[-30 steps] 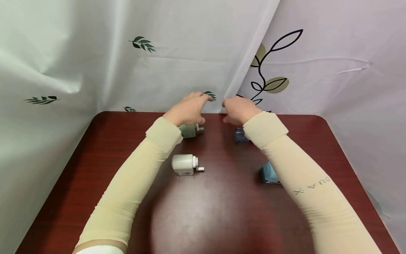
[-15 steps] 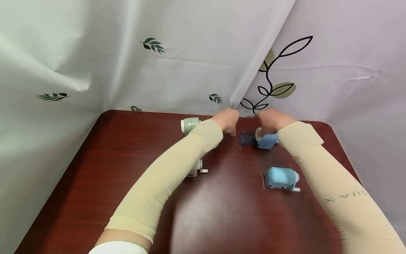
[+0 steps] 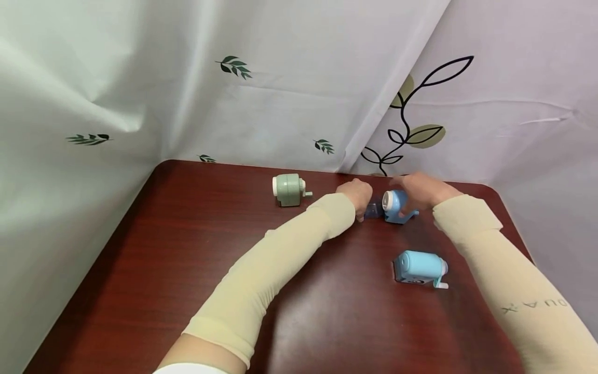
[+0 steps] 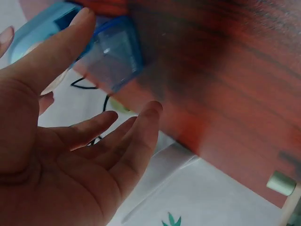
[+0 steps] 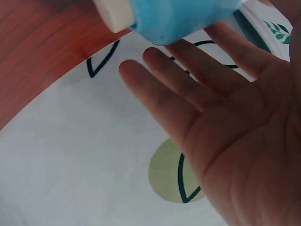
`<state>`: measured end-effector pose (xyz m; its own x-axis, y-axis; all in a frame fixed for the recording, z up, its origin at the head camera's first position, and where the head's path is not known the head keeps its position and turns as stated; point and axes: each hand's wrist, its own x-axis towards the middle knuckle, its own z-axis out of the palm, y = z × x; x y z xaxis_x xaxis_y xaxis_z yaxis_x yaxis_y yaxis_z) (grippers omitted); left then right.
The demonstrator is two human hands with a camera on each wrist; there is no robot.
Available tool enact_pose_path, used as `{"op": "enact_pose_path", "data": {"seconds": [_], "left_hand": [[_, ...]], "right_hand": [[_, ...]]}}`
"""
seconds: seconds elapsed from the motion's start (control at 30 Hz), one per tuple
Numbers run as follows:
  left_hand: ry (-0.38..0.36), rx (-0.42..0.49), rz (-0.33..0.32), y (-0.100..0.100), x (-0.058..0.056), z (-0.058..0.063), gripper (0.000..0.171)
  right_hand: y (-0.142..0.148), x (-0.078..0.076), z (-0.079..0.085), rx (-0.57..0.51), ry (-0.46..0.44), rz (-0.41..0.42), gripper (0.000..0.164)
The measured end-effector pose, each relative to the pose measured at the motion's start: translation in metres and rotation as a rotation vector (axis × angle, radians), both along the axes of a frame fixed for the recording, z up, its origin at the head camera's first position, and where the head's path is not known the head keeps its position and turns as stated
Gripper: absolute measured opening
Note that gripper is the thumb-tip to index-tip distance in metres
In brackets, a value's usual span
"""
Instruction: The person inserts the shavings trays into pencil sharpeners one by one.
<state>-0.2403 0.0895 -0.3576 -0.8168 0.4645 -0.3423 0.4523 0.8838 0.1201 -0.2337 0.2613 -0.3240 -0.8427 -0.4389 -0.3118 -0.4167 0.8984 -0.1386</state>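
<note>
A blue crank pencil sharpener [image 3: 394, 203] with a white ring stands at the back right of the table. Left of it is a clear blue shavings bin [image 3: 372, 210]; I cannot tell whether the two are joined. My left hand [image 3: 357, 196] is beside the bin, and in the left wrist view the thumb reaches past the bin [image 4: 115, 56] with the other fingers loosely extended. Over the sharpener's right side is my right hand [image 3: 422, 189]. In the right wrist view its fingers [image 5: 160, 96] lie straight near the sharpener [image 5: 183, 19]; the thumb is out of sight.
A light blue crank sharpener [image 3: 420, 267] lies nearer on the right. A green one [image 3: 288, 189] stands at the back, left of my left hand. White patterned sheeting [image 3: 280, 104] hangs behind the dark red table [image 3: 154, 249].
Both hands have moved right and down, the left to the clear bin and the right to the blue sharpener. My left forearm now covers the white sharpener. The view has shifted slightly.
</note>
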Motion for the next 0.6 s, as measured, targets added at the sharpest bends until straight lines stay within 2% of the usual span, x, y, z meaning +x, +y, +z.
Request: {"op": "enact_pose_path", "data": {"seconds": [0.27,0.6], "left_hand": [[0.002,0.04,0.067,0.004,-0.003,-0.014,0.032],[0.012,0.085,0.079,0.007,-0.002,-0.021,0.031]], "right_hand": [[0.004,0.0,-0.008,-0.034,0.005,-0.005,0.071],[0.004,0.001,-0.009,-0.016,0.018,0.015,0.065]]}}
